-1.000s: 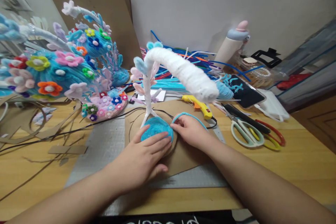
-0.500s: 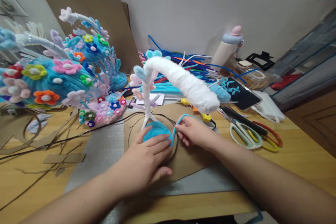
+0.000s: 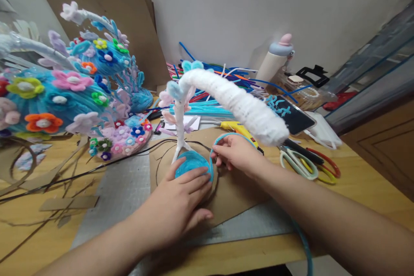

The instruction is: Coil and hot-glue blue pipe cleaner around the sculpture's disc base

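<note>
Flat on a coiled blue disc of pipe cleaner (image 3: 191,161) rests my left hand (image 3: 186,192), fingers spread and thumb out. My right hand (image 3: 231,153) pinches a light-blue pipe cleaner (image 3: 211,164) that runs along the disc's right edge; its tail loops over the hand and hangs past the forearm. Behind the disc rises a white wrapped stem (image 3: 180,116), forked at its base, arching right into a thick white end above my right wrist. Pale pink and blue petals cling to the stem. Beneath lies a cardboard sheet (image 3: 246,198) with a drawn curve.
Flower-covered blue lamp-like crafts (image 3: 74,95) crowd the left. Loose pipe cleaners (image 3: 213,110) pile up behind the stem. Scissors (image 3: 299,164), a yellow glue gun (image 3: 239,129), a phone (image 3: 291,116) and a bottle (image 3: 274,58) stand or lie to the right. Cardboard scraps (image 3: 69,203) lie front left.
My right hand has shifted slightly left and up with the pipe cleaner. The white arched end has swung right and down. The left hand stays on the disc; the view has turned slightly.
</note>
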Demonstrator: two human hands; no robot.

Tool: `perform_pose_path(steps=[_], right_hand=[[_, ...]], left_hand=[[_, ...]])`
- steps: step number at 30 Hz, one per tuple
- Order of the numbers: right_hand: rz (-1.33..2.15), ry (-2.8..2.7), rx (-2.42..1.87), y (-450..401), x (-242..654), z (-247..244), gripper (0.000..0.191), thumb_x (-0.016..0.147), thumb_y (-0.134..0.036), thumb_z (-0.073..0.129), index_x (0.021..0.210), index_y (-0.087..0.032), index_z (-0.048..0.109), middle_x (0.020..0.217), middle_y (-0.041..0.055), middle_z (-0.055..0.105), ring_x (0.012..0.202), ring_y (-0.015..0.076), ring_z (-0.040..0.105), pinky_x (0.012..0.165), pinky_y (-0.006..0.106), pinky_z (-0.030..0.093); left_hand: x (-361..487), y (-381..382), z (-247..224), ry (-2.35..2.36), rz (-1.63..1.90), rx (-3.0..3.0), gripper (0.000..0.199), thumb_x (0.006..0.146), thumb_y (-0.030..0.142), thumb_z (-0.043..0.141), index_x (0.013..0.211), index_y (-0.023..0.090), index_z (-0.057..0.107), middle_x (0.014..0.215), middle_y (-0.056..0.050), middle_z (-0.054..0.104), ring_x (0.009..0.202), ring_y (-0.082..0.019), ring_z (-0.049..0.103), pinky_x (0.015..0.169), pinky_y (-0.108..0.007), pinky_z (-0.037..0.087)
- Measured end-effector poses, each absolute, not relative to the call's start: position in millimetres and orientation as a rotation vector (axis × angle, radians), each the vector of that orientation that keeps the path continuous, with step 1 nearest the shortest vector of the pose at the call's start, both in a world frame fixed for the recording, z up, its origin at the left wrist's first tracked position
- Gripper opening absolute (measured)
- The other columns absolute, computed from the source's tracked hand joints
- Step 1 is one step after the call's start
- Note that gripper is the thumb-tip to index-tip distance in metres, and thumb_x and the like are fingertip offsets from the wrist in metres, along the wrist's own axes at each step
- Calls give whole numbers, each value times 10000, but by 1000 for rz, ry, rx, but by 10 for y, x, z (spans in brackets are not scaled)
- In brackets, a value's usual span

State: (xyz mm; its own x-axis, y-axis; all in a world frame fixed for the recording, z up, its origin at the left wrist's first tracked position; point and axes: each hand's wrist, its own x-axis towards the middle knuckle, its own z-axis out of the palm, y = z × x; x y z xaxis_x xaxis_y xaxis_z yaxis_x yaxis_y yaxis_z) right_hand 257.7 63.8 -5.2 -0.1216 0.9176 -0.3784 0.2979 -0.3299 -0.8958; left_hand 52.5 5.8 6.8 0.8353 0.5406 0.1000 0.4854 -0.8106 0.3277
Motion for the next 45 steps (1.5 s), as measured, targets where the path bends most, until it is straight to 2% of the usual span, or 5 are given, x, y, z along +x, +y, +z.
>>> perform_pose_path(steps=[9, 26, 35, 40, 45], right_hand=[[1205, -1623, -1579, 688, 2531, -200, 144, 809, -208, 556, 671, -191, 592, 659, 1, 670, 495, 100, 538, 483, 218, 403], [1286, -1584, -1512, 697, 2511, -264, 119, 787, -218, 570, 684, -204, 627, 732, 7, 715, 725, 147, 667, 713, 245, 488], [1280, -1605, -1467, 717, 2511, -325, 114, 785, -206, 570, 688, -198, 630, 737, 7, 709, 736, 143, 661, 749, 249, 488], [1278, -1606, -1462, 706, 2513, -318, 109, 797, -201, 560, 713, -196, 628, 757, 11, 709, 738, 142, 659, 738, 251, 491], [1274, -1596, -1472, 706, 2508, -323, 105, 805, -199, 562, 719, -193, 622, 756, 10, 708, 731, 139, 654, 721, 245, 488]], left_hand=[[516, 44, 18, 798, 295, 2713, 432, 946, 473, 477, 1296, 225, 533, 1315, -31, 605, 1300, -219, 468, 1185, -477, -11], [530, 37, 22, 815, 327, 2753, 425, 936, 468, 495, 1285, 231, 542, 1310, -38, 610, 1276, -230, 496, 1186, -491, 97], [539, 46, -3, 870, 392, 2737, 350, 939, 410, 503, 1240, 241, 562, 1268, -23, 634, 1266, -226, 502, 1188, -489, 88], [529, 86, -56, 895, 312, 2784, 542, 950, 475, 456, 1419, 211, 393, 1444, -63, 478, 1367, -270, 376, 1171, -549, -26], [558, 114, -84, 878, 272, 2792, 562, 964, 506, 398, 1435, 200, 374, 1449, -66, 468, 1384, -256, 352, 1175, -519, -56]])
